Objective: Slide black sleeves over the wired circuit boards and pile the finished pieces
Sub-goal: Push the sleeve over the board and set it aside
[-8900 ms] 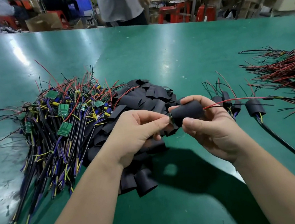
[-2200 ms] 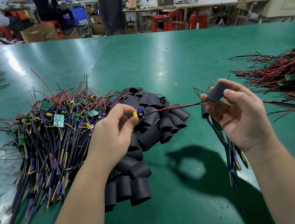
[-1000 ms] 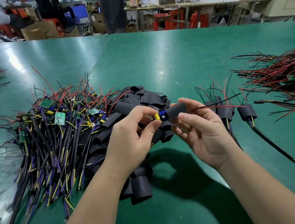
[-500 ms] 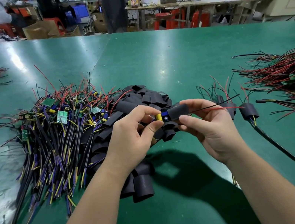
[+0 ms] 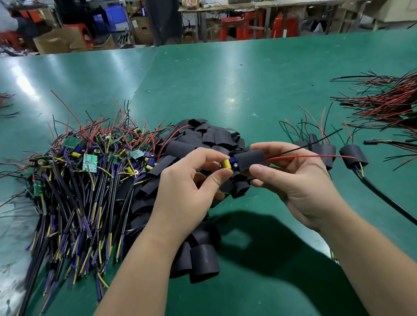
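The right grip (image 5: 287, 172) pinches the black sleeve (image 5: 251, 159), lying crosswise in line with the circuit board (image 5: 232, 164), whose bare yellow-capacitor end juts just leftward into the left grip (image 5: 192, 185), pinched there.

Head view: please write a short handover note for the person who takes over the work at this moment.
Left hand: pinches a wired board by its yellow-and-blue end.
Right hand: holds a black sleeve, partly over that board; the red wire comes out on the right.
Bare boards are heaped on the left, empty sleeves in the middle, finished pieces right of the hands.
Done: a few pieces sleeved.
To do: push this sleeve fully on, add it to the finished pieces, then continue with the big heap.
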The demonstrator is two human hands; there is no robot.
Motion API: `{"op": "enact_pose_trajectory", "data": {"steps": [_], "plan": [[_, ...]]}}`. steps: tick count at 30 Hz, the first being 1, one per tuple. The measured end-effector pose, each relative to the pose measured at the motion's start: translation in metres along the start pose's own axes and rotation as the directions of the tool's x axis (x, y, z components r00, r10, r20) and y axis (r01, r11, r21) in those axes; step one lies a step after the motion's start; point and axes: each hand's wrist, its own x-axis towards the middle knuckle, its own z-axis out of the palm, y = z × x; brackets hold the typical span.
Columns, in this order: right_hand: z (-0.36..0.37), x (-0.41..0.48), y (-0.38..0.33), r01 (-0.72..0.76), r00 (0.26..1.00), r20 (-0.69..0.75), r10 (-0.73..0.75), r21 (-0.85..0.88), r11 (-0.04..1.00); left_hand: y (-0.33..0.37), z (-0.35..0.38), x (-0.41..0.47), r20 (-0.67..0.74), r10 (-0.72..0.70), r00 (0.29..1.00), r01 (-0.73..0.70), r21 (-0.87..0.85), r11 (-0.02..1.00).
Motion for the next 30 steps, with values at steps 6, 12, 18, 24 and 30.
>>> {"op": "enact_pose_trajectory", "data": {"steps": [6,12,18,24,30], "plan": [[0.0,0.0,0.0,-0.074,0.996,-0.036,0.076,0.072,0.995,0.002,0.0,0.0,0.02,-0.036,0.999,0.036,-0.015,0.999],[0.003,0.0,0.003,-0.055,0.998,-0.027,0.055,0.001,0.999,0.002,0.001,0.0,0.018,-0.034,0.999,0.034,-0.035,0.999],[0.001,0.004,0.004,-0.165,0.979,-0.092,0.184,0.181,0.97,0.003,-0.001,-0.002,0.175,-0.009,0.985,-0.004,0.075,0.997],[-0.003,0.008,0.004,-0.228,0.945,-0.175,0.277,0.259,0.939,0.003,-0.005,-0.002,0.315,0.064,0.947,-0.139,0.221,0.965],[-0.005,0.011,0.006,-0.239,0.931,-0.206,0.302,0.284,0.929,-0.003,-0.013,0.001,0.303,0.039,0.952,-0.143,0.33,0.933]]}}
